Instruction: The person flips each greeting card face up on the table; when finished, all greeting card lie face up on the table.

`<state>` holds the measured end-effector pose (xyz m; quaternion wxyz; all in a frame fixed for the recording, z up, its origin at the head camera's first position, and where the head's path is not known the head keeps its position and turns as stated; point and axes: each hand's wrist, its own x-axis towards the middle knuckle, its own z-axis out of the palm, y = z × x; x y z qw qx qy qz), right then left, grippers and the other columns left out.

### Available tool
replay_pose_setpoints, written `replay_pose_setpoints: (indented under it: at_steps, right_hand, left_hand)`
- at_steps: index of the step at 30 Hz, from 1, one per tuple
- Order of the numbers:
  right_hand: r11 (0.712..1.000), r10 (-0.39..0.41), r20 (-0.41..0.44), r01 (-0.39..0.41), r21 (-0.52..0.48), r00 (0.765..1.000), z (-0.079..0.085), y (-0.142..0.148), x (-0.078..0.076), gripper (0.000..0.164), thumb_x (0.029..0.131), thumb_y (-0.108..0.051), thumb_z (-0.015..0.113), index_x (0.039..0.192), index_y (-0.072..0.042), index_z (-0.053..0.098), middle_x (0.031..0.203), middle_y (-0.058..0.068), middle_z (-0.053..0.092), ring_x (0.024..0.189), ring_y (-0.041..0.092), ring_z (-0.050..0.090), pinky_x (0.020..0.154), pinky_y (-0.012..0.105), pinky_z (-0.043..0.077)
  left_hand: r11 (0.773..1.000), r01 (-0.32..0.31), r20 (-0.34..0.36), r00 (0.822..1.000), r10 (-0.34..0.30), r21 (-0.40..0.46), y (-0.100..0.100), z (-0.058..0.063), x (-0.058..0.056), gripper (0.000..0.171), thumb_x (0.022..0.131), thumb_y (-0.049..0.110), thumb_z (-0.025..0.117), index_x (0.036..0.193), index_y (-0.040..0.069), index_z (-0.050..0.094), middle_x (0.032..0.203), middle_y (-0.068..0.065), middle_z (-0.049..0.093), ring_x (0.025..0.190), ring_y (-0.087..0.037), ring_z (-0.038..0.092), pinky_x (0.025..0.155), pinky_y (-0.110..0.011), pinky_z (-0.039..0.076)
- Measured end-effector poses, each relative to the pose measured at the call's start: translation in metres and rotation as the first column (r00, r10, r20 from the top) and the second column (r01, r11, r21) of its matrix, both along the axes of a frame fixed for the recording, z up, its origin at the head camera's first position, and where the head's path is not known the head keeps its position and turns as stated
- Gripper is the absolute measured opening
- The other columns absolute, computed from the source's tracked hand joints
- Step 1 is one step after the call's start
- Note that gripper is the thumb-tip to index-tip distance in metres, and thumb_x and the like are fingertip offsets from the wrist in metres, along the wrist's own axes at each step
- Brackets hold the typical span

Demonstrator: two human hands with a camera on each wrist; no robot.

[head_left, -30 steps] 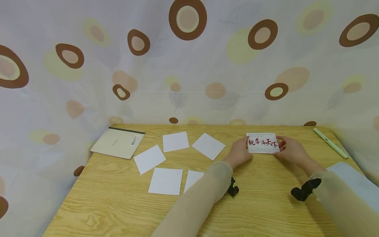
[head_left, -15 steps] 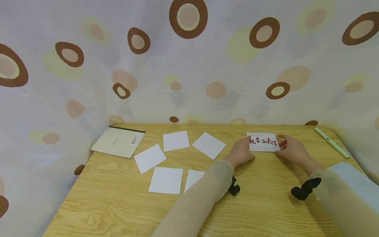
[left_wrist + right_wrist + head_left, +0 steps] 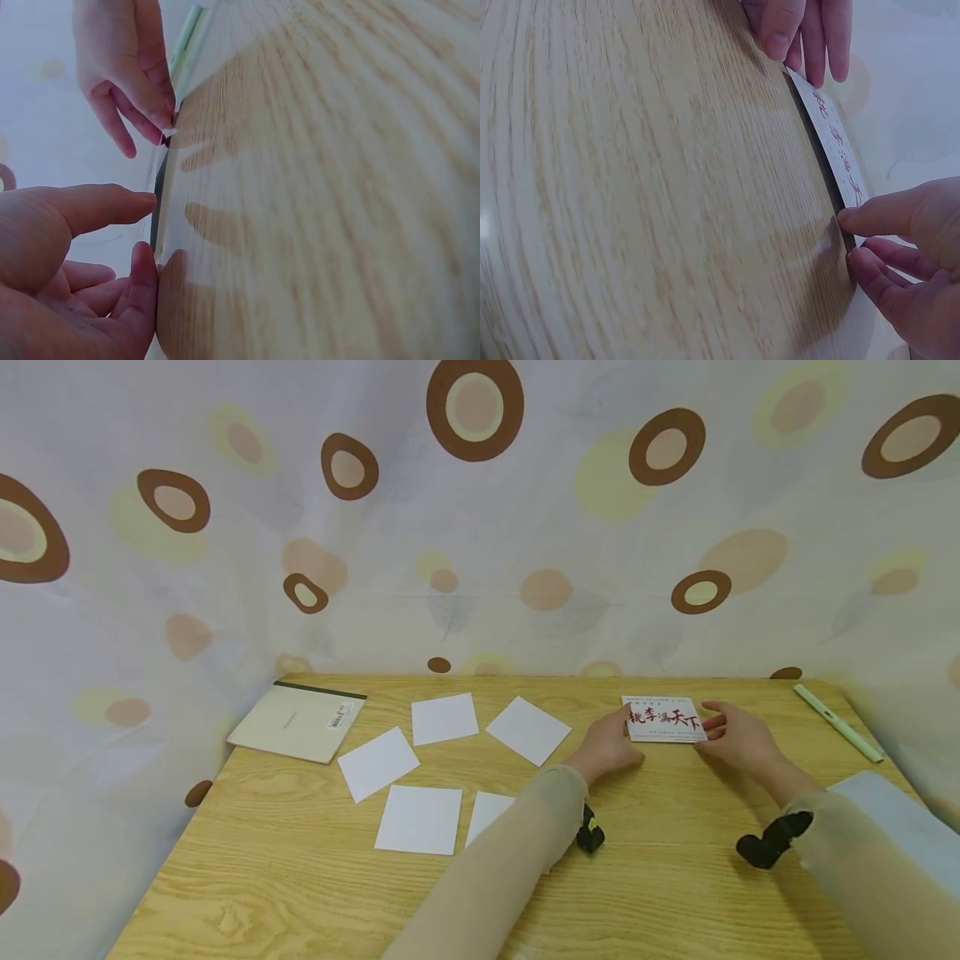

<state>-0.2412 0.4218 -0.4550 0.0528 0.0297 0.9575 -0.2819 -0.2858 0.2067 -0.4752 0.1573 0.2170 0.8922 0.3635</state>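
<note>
A white card [image 3: 663,735] with large red Chinese characters and small print lies face up at the table's back right. Its left end is held by my left hand [image 3: 606,745], with the fingers overlapping the card's edge in the head view. At the opposite end, my right hand [image 3: 746,743] grips the card between thumb and fingers. The right wrist view shows the card [image 3: 832,146] low over the wood, a dark strip along its near edge. From the left wrist view the card appears almost edge-on, between both hands.
Several blank white cards [image 3: 418,820] are spread over the table's middle left, one partly behind my left sleeve [image 3: 491,868]. A cream notebook [image 3: 296,722] lies back left. On the right are a pale green pen [image 3: 836,722] and a pale sheet [image 3: 892,818]. Patterned cloth [image 3: 480,527] hangs behind.
My left hand has shifted slightly right and covers more of the printed card's left edge. The card's near edge sits slightly farther back. My right hand has barely moved.
</note>
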Motion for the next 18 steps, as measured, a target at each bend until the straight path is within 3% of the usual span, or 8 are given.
replay_pose_setpoints:
  at_steps: [4, 8, 13, 18]
  right_hand:
    - [1.000, -0.002, -0.006, 0.002, -0.005, 1.000, 0.001, -0.002, 0.002, 0.072, 0.086, -0.009, 0.072, 0.140, 0.018, 0.034, 0.119, 0.036, 0.057, 0.101, 0.044, 0.060, 0.086, 0.055, 0.051]
    - [1.000, 0.001, -0.016, -0.001, -0.011, 1.000, 0.002, -0.004, 0.003, 0.072, 0.086, -0.009, 0.073, 0.140, 0.018, 0.034, 0.119, 0.037, 0.057, 0.101, 0.045, 0.060, 0.086, 0.056, 0.051]
    - [1.000, 0.009, -0.020, -0.009, -0.025, 1.000, 0.002, -0.004, 0.004, 0.073, 0.086, -0.011, 0.073, 0.141, 0.017, 0.034, 0.119, 0.037, 0.056, 0.104, 0.046, 0.059, 0.086, 0.055, 0.051]
    - [0.999, 0.000, 0.002, 0.000, -0.045, 1.000, 0.005, -0.005, 0.004, 0.075, 0.087, -0.013, 0.072, 0.144, 0.015, 0.031, 0.122, 0.037, 0.053, 0.109, 0.048, 0.056, 0.087, 0.055, 0.051]
  left_hand:
    - [1.000, 0.010, 0.011, 1.000, -0.010, -0.009, -0.003, 0.000, 0.000, 0.089, 0.080, 0.015, 0.076, 0.156, 0.014, 0.030, 0.129, -0.003, 0.064, 0.109, -0.011, 0.061, 0.085, -0.018, 0.049]
    - [1.000, 0.009, 0.021, 1.000, -0.009, -0.003, -0.005, 0.002, 0.000, 0.088, 0.081, 0.015, 0.076, 0.156, 0.013, 0.030, 0.131, -0.004, 0.064, 0.112, -0.010, 0.061, 0.088, -0.016, 0.048]
    - [0.999, -0.016, 0.036, 0.999, 0.014, 0.038, -0.010, 0.004, 0.001, 0.086, 0.080, 0.011, 0.074, 0.156, 0.013, 0.032, 0.130, -0.005, 0.064, 0.108, -0.010, 0.061, 0.080, -0.016, 0.047]
    - [0.995, -0.068, 0.062, 0.996, 0.064, 0.079, -0.016, 0.009, 0.000, 0.080, 0.082, 0.009, 0.072, 0.154, 0.016, 0.037, 0.144, 0.000, 0.055, 0.115, -0.012, 0.061, 0.084, -0.020, 0.050]
